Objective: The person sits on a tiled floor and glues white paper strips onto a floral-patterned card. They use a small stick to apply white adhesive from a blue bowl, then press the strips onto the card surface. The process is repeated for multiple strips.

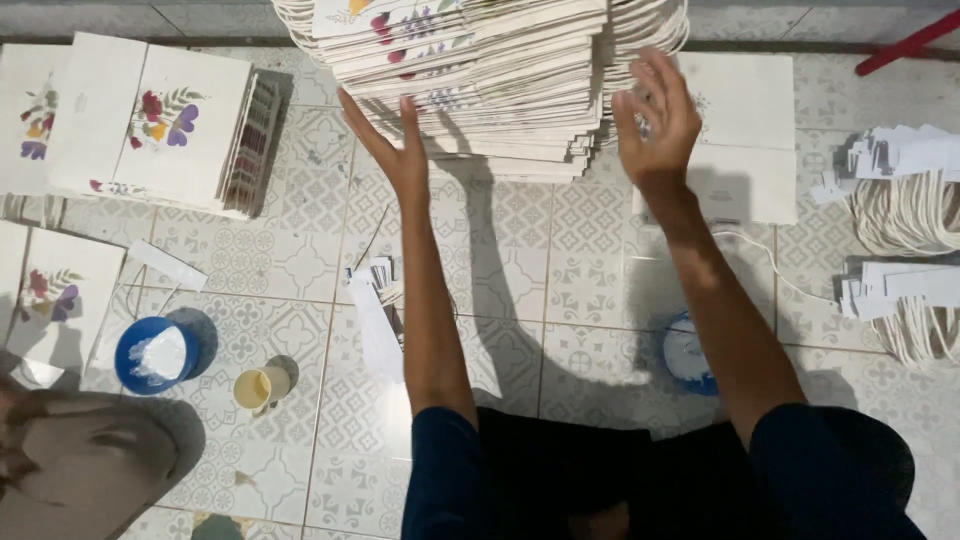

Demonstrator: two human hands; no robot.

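Both open hands, left hand (395,150) and right hand (655,120), steady the tall bag stack (480,90); leaning as it does, it could topple.

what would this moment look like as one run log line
left hand: flat against paper bag stack | right hand: open at stack's right side | blue bowl, small cup on tiled floor

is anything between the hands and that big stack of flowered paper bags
Nothing visible. The left hand rests against the tall stack of white flower-printed paper bags; the right hand is at its right side, contact unclear.
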